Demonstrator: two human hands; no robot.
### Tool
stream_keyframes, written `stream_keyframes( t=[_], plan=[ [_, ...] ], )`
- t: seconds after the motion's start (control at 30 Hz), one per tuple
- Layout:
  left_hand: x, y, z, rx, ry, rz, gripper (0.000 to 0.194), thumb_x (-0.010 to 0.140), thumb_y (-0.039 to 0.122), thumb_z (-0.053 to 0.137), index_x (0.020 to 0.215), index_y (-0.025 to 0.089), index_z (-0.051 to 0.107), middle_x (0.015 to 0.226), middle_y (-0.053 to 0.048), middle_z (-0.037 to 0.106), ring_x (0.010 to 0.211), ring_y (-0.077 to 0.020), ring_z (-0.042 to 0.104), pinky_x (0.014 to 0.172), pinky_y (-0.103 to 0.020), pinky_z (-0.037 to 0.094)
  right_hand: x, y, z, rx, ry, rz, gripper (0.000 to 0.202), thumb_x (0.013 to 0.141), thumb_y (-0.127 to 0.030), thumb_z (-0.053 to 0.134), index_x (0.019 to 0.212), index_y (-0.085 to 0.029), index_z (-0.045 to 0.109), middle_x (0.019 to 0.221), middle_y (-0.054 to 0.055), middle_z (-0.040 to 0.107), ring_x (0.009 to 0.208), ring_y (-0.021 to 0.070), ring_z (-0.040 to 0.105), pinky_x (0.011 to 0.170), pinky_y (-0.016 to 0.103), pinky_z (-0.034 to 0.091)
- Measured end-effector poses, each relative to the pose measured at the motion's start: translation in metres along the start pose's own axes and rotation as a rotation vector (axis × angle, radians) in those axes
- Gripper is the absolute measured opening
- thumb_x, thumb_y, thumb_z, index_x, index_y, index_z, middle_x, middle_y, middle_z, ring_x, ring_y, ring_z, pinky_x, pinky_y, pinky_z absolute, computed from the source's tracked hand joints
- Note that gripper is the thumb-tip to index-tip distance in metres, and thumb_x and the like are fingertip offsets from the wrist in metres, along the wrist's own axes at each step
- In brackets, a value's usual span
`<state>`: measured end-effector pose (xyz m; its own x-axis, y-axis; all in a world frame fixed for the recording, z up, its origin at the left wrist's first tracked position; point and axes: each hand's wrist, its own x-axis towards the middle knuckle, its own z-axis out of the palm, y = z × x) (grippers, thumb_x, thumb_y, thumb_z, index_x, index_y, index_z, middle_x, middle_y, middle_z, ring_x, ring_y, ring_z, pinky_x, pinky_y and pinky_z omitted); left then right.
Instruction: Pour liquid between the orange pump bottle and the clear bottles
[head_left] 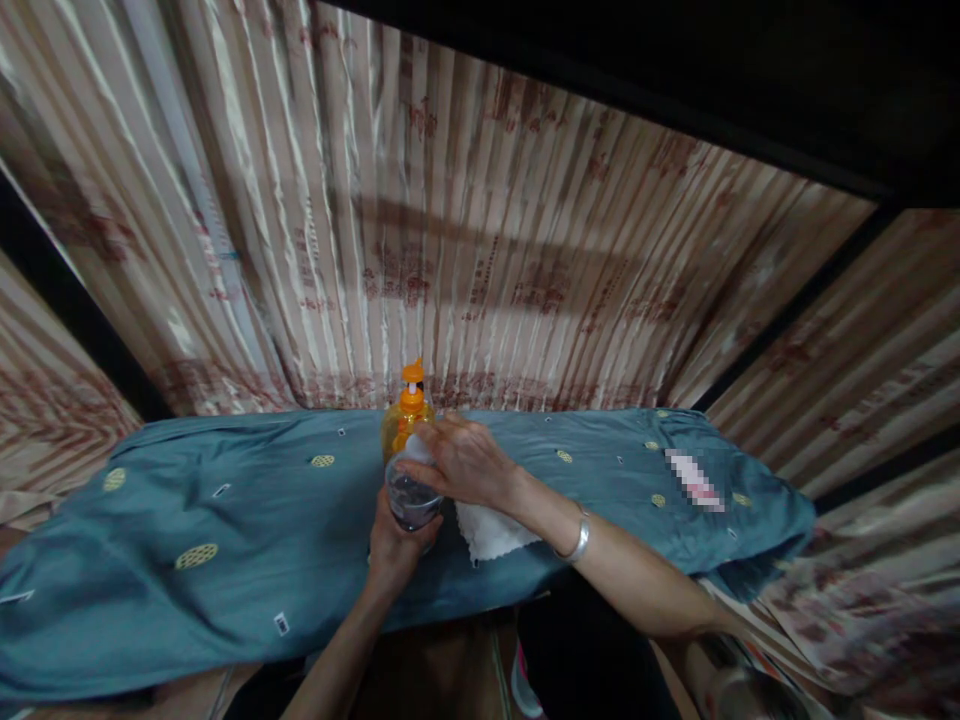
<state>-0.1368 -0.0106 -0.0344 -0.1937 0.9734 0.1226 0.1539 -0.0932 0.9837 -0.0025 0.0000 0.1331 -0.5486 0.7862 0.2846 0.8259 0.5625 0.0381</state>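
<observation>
A clear bottle (412, 505) with a white top is between my two hands. My left hand (397, 545) is wrapped round its lower part. My right hand (469, 460), with a silver bracelet on the wrist, has its fingers closed over the white top (417, 452). Just behind stands a yellow pump bottle (395, 425) with an orange pump head, partly hidden by the clear bottle and my right hand. A white cloth (495, 533) with a scalloped edge lies under my right forearm.
The long surface is covered with a blue-green cloth (262, 520) with yellow patterns. A blurred-out pink and white item (695, 480) lies at its right. Behind hangs a striped curtain (480, 250), with dark frame bars at both sides. A shoe (525, 685) shows below.
</observation>
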Motion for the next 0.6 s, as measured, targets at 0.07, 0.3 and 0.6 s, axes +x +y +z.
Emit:
stream_keyframes(
  t=[0.07,0.3,0.6],
  plan=[
    [0.001,-0.002,0.001,0.0,-0.002,-0.001,0.073,0.057,0.03,0.086,0.121,0.02,0.053,0.105,-0.007,0.068,0.094,-0.0263,0.067,0.087,-0.047,0.055,0.002,-0.003,-0.013,-0.096,-0.08,0.024,0.052,0.104,-0.057,0.045,0.109,-0.009,0.066,0.099,0.019,0.075,0.103,0.0299,0.071,0.086,0.036,0.053],
    [0.004,-0.007,0.001,0.018,0.002,-0.037,0.06,0.07,0.036,0.084,0.12,0.019,0.055,0.105,-0.007,0.066,0.09,-0.0238,0.066,0.085,-0.046,0.056,0.016,-0.006,-0.024,-0.083,-0.172,0.065,0.056,0.104,-0.059,0.044,0.104,-0.01,0.071,0.096,0.018,0.077,0.094,0.0282,0.073,0.076,0.034,0.05],
    [0.003,0.003,-0.002,0.037,0.011,-0.067,0.079,0.046,0.049,0.085,0.112,0.024,0.048,0.1,-0.007,0.068,0.092,-0.0317,0.068,0.087,-0.049,0.054,0.019,0.011,-0.012,0.13,-0.102,-0.033,0.041,0.101,-0.055,0.054,0.099,-0.018,0.072,0.092,0.005,0.077,0.085,0.0198,0.069,0.068,0.027,0.041]
  ],
)
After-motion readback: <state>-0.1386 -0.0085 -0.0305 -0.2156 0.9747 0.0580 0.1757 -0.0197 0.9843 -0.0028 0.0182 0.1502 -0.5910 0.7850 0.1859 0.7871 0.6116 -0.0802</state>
